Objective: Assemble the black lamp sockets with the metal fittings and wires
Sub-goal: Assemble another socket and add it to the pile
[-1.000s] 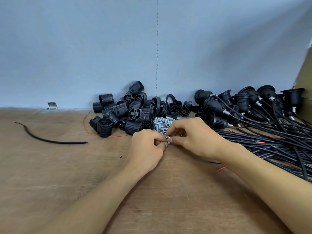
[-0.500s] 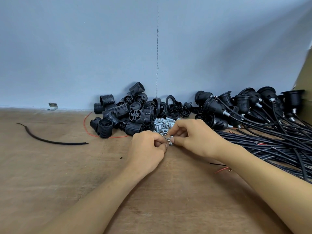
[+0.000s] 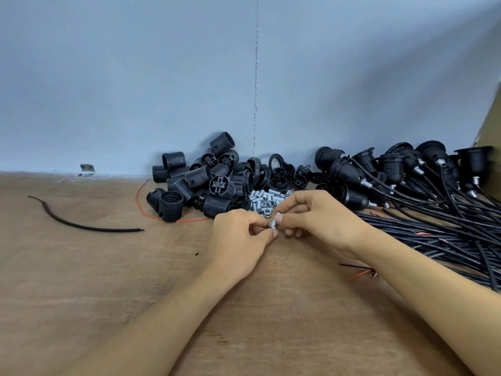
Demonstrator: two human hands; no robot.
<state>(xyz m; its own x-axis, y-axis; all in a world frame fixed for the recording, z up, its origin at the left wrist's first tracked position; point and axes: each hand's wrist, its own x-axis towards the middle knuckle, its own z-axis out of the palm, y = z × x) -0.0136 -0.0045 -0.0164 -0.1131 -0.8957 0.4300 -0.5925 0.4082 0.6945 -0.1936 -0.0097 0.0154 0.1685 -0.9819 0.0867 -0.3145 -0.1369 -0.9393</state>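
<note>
Metal fitting (image 3: 273, 223) pinched from both sides: left hand (image 3: 238, 240) fingertips on its lower end, right hand (image 3: 320, 218) fingertips on the top. My guess is I'm screwing two small pieces together, but it's too small to confirm.

Risks:
- Fingertip-only grip on a tiny smooth part. A slip drops it into the loose fittings (image 3: 264, 200) just behind, or it rolls across the wooden table (image 3: 108, 280).
- Cross-threading if the pieces meet tilted.
- Right forearm lies close to the cable bundle (image 3: 433, 237) along the right edge and could snag it.

Black sockets (image 3: 200, 183) are heaped mid back edge, wired sockets (image 3: 379, 169) toward the back right corner.
</note>
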